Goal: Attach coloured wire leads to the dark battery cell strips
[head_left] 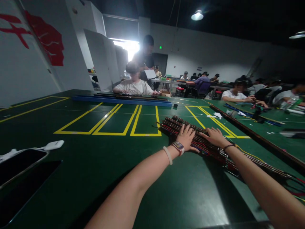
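Nearest the lens: two dark flat glossy phone-like slabs (21,168) at the lower left of the green matte surface (100,165), a white cloth-like scrap (53,145) just beside them. My forearms reach forward. Left hand (187,138), fingers spread flat, rests on the long bundle of dark rods wound with red and black wiring (190,132); right hand (215,136) is likewise open, palm down on it, gripping nothing. The bundle lies diagonally beside the yellow taped rectangles (124,122), trailing toward the right edge. I judge the rods gathered and aligned side by side; no tie shows, so any fastening or moving looks undone. Seated people (134,84) work across the room.
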The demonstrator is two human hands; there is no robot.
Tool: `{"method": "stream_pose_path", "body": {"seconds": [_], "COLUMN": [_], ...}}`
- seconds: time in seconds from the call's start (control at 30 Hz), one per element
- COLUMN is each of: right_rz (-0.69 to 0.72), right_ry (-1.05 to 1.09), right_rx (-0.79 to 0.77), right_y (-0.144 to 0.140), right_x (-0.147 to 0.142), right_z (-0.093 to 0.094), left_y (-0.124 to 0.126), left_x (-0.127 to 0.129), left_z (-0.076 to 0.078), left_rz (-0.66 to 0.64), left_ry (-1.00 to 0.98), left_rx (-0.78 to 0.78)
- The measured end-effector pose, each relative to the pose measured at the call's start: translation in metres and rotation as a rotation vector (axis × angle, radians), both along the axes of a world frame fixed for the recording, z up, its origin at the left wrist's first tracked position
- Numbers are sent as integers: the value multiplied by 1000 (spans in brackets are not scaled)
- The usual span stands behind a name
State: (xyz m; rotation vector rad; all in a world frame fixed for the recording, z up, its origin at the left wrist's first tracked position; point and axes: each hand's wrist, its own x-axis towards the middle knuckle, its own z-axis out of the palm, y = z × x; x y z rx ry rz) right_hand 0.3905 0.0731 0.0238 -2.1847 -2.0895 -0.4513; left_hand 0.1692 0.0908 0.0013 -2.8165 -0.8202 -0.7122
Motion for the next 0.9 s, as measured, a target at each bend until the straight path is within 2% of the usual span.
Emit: {"method": "stream_pose_path", "body": {"seconds": [0.07, 0.17, 0.27, 0.37, 0.5, 0.6, 0.73, 0.9], "right_rz": [25, 209, 460, 586, 553, 497, 439, 344], "right_ry": [-22, -39, -81, -121, -121, -95, -104, -147], "right_rx": [105, 192, 140, 99, 96, 89, 89, 114], "right_y": [-11, -28, -41, -42, -26, -15, -2, 23], "right_x": [-9, -44, -85, -109, -109, -101, -91, -63], "right_z": [4, 7, -1, -16, -33, -38, -40, -42], "left_y": [-13, -29, -40, -49, -58, -61, -58, -53], "left_x": [0, -22, -68, -125, -194, -231, -260, -278], "left_z": [1, 4, 8, 14, 20, 21, 17, 12], "left_rz": [96, 143, 107, 115, 191, 256, 316, 335], "left_ry": [-18, -38, -85, -85, -98, -140, -184, -207], "left_rx": [-42, -115, -149, -178, -228, -225, -203, -125]}}
